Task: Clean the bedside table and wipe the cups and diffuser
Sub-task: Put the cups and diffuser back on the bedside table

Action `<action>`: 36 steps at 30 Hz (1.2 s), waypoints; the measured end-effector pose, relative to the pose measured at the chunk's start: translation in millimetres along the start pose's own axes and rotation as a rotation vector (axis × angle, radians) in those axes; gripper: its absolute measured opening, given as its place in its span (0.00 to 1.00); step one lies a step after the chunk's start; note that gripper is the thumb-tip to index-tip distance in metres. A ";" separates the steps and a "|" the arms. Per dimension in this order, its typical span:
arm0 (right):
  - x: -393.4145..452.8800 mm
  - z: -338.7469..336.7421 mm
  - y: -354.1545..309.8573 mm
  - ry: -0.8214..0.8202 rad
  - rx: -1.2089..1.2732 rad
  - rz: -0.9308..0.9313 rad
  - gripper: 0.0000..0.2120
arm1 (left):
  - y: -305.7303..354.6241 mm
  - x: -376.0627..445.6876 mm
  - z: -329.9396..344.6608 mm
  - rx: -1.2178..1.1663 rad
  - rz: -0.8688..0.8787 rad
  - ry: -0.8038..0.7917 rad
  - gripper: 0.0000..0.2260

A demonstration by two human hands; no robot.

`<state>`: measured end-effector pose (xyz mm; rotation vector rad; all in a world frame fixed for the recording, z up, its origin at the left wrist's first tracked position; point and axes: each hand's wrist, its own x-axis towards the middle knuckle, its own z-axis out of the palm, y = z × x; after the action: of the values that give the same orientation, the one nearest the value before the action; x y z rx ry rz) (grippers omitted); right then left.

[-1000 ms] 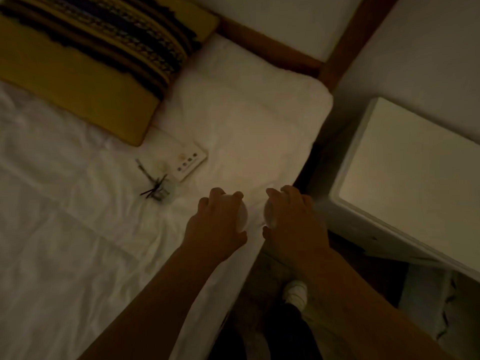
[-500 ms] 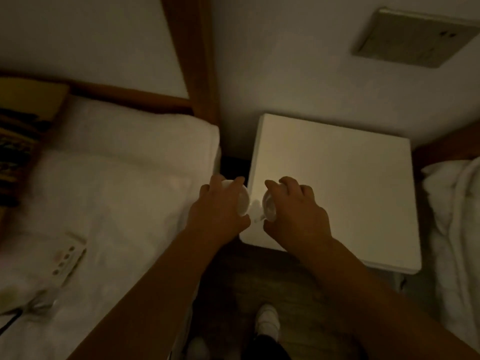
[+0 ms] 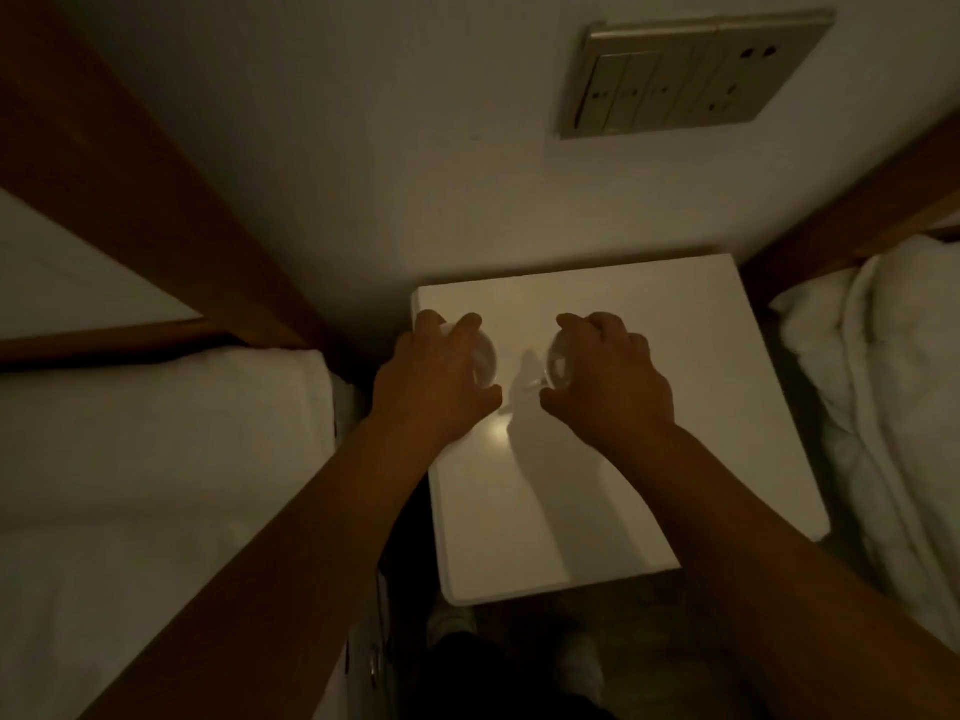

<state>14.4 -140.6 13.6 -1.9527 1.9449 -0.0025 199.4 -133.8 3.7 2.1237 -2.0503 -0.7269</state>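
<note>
A white bedside table [image 3: 701, 407] stands against the wall between two beds. My left hand [image 3: 431, 387] grips a clear cup [image 3: 485, 363] from above, over the table's far left part. My right hand [image 3: 608, 381] holds a second clear cup [image 3: 558, 363] the same way, a little to the right. Both cups are mostly hidden by my fingers, and I cannot tell whether they touch the tabletop. The diffuser is not in view.
A bed with white sheets [image 3: 156, 485] lies to the left, with a wooden headboard post [image 3: 130, 189]. White bedding [image 3: 893, 407] lies to the right. A switch and socket panel [image 3: 691, 70] is on the wall above the table. My feet [image 3: 452, 623] show below.
My view and both hands swung right from the bed to over the bedside table, carrying the two cups. The hands have spread slightly apart and sit farther over the tabletop.
</note>
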 end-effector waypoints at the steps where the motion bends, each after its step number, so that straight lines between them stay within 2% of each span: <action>1: 6.3 0.0 1.0 0.001 0.009 0.014 0.39 | 0.2 8.0 -0.5 0.008 0.015 0.000 0.35; 9: 49.5 4.8 7.5 -0.001 0.038 0.041 0.38 | 8.6 49.6 4.6 0.019 -0.027 -0.081 0.36; 18: 80.7 13.0 11.9 -0.070 0.075 0.018 0.40 | 21.6 69.2 19.8 -0.002 -0.160 -0.006 0.40; 23: 92.8 8.2 8.3 -0.120 0.082 0.021 0.44 | 24.1 75.9 28.6 -0.050 -0.233 0.032 0.43; 28: 100.8 2.9 7.9 -0.191 0.059 -0.017 0.46 | 21.9 77.8 31.2 -0.009 -0.299 0.078 0.44; 36: 99.9 1.0 7.1 -0.164 0.044 -0.059 0.50 | 26.8 70.1 27.1 0.067 -0.311 0.082 0.46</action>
<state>11.9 -236.3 -15.6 -1.9170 1.7684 0.0954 162.4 -197.0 -28.2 2.4988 -1.7475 -0.5980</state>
